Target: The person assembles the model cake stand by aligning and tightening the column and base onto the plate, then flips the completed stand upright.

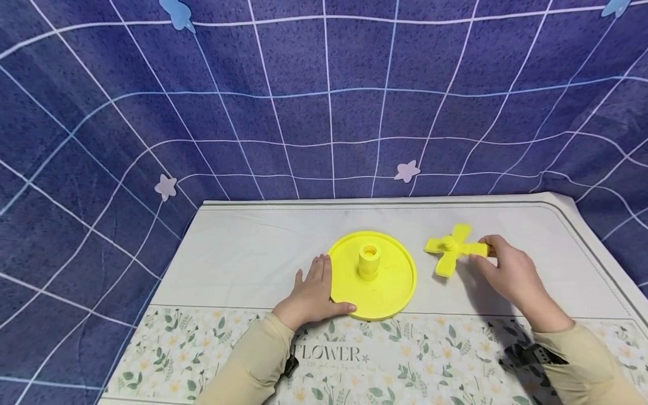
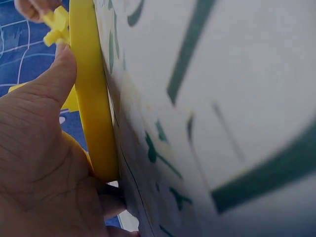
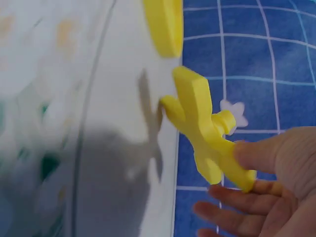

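Observation:
A round yellow base (image 1: 387, 298) with a raised rim and an upright hollow post (image 1: 369, 261) lies flat on the table mat. My left hand (image 1: 313, 295) rests against its left and near edge, fingers straight and thumb on the rim. The left wrist view shows the base edge-on, with the thumb (image 2: 61, 71) along it. To the right, a yellow four-armed cross-shaped piece (image 1: 449, 263) with a round knob is held above the mat. My right hand (image 1: 513, 270) pinches the end of one arm between thumb and fingers. The knob (image 3: 225, 121) points away from the mat.
The mat (image 1: 253, 242) is white at the back and flower-printed at the front, with lettering near the left forearm. A blue curtain (image 1: 304, 118) with pale grid lines and stars hangs behind and at the sides. Dark straps (image 1: 536, 354) sit at both wrists.

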A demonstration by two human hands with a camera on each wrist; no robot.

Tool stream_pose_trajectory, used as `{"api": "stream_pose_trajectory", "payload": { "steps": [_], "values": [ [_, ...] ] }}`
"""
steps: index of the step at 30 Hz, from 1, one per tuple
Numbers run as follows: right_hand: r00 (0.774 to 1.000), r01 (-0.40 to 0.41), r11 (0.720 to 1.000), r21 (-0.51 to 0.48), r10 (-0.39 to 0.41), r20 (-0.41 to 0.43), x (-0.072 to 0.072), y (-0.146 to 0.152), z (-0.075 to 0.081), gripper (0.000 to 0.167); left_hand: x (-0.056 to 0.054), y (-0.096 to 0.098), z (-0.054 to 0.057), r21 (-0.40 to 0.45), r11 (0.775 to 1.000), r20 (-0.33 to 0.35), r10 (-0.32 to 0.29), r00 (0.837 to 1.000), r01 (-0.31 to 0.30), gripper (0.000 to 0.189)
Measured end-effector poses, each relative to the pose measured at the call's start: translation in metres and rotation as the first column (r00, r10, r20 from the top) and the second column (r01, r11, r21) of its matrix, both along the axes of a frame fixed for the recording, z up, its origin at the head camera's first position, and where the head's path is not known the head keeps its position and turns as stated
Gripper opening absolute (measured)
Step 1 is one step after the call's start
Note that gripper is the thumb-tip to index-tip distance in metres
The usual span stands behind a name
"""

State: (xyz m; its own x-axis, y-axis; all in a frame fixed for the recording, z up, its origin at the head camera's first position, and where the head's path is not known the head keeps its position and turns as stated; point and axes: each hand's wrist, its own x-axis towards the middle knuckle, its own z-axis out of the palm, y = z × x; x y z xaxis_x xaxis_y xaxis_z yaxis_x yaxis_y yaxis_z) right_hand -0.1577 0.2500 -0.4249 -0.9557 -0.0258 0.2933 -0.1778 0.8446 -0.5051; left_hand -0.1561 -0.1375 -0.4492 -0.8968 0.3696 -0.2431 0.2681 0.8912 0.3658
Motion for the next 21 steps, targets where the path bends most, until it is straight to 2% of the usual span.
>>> {"api": "stream_pose_trajectory", "payload": {
  "steps": [6,10,16,21],
  "values": [
    [0.989,-0.074,0.982,-0.176,0.05,-0.138,-0.001,-0.029,0.015,0.032,0.001,0.0,0.0,0.008,1.0,0.006,0.003,1.0,-0.003,0.123],
    [0.959,-0.154,0.958,-0.242,0.087,-0.269,-0.004,-0.054,0.024,0.04,0.001,0.001,0.0,0.005,1.0,0.004,0.0,1.0,0.0,0.122],
    [0.88,-0.329,0.914,-0.238,0.206,-0.428,-0.01,-0.091,0.036,0.041,0.0,0.001,0.0,-0.013,1.0,0.0,-0.003,1.0,0.003,0.123],
    [0.796,-0.415,0.907,-0.064,0.328,-0.509,-0.014,-0.116,0.041,0.045,-0.001,0.001,-0.003,-0.025,1.0,0.001,0.001,1.0,-0.001,0.124]
  ]
}}
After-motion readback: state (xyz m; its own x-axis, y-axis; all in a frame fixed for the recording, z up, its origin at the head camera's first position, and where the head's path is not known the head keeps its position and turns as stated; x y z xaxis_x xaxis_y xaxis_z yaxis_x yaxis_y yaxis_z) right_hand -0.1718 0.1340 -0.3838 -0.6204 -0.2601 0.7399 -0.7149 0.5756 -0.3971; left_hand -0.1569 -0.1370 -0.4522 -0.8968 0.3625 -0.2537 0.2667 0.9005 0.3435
